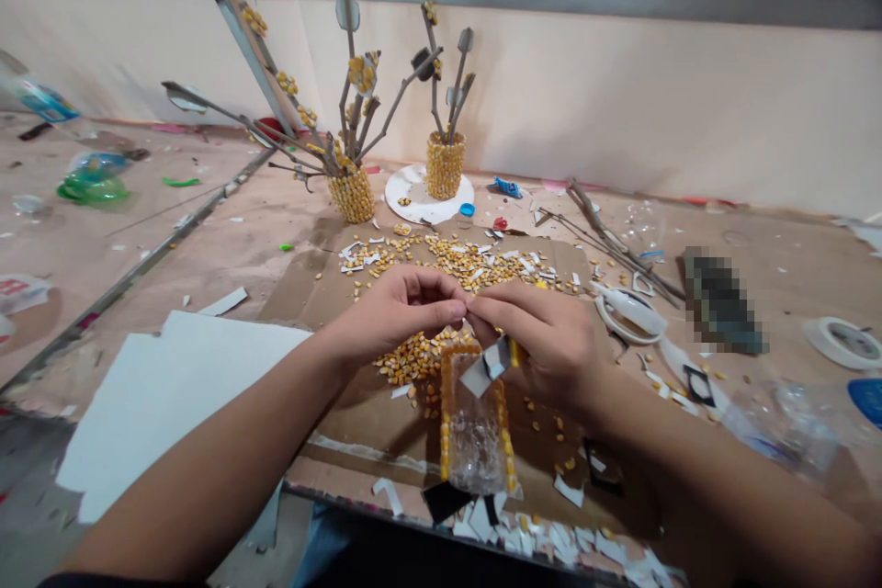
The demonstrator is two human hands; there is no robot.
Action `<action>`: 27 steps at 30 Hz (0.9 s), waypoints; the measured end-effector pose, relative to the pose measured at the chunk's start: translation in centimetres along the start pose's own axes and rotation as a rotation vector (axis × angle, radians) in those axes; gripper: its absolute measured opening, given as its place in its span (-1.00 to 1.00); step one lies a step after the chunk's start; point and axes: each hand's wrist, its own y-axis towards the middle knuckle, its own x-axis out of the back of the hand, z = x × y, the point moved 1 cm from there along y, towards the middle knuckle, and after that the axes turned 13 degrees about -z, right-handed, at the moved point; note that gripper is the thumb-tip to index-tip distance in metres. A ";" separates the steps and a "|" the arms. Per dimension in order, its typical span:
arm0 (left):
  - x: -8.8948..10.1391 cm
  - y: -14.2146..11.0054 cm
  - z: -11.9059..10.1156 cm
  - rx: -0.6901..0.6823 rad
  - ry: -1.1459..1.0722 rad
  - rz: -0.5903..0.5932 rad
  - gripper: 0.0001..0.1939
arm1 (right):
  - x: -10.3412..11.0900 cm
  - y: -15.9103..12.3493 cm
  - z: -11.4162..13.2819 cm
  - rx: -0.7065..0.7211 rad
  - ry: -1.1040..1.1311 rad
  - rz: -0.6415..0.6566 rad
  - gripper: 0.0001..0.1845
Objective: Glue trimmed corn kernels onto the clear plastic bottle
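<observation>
ok so from my end of the head feed, the clear plastic box [475,446] edged with corn kernels is lying right under the hands, on the side nearer the body; left hand [417,305] is in a narrow pinch, tips meeting those of the right hand [534,323] just above the box's far end; can't tell what, if anything, is between the tips; right hand also has a white-and-black strip [475,378] held below its fingers, and it blocks part of my view of the box.

loose kernels [475,262] are heaped past the hands on the cardboard [296,289], scraps mixed in; white sheet [179,395] by the left forearm, paper scraps [551,540] along the near edge; two corn-covered pots [352,193] with twigs stand further back, one on a white disc [401,195]; twigs [603,239] and a tape roll [819,342] off to the right.

tallest twig's cut off up top; dark thing [723,301] on the right is pixelated, no clue what it is; forearms hide some cardboard.
</observation>
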 end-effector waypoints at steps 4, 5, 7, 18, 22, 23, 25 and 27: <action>-0.2 0.1 0.5 -0.043 -0.059 -0.005 -0.64 | -0.3 0.1 0.2 -0.002 0.035 -0.109 -0.90; -0.3 0.1 0.7 -0.045 -0.081 0.002 -0.65 | -0.3 0.1 0.2 0.007 0.044 -0.116 -0.90; -0.4 0.2 1.2 -0.035 -0.109 0.020 -0.66 | -0.4 0.1 0.3 0.019 0.043 -0.125 -0.87; 0.1 0.6 1.3 -0.099 0.030 0.003 -0.72 | -0.4 -0.4 0.0 0.095 0.007 -0.079 -0.79; 0.0 0.5 1.5 -0.137 -0.061 -0.021 -0.76 | -0.2 -0.1 -0.3 -0.034 -0.028 -0.046 -0.83; -0.1 0.5 1.6 -0.144 -0.104 -0.023 -0.77 | -0.2 0.0 -0.3 -0.070 -0.056 -0.029 -0.73; -0.4 0.3 1.7 -0.154 -0.174 -0.030 -0.77 | -0.1 0.1 -0.4 -0.117 -0.107 0.016 -0.53; -0.7 0.1 1.8 -0.161 -0.207 -0.047 -0.77 | -0.2 0.2 -0.2 -0.131 -0.135 0.063 -0.39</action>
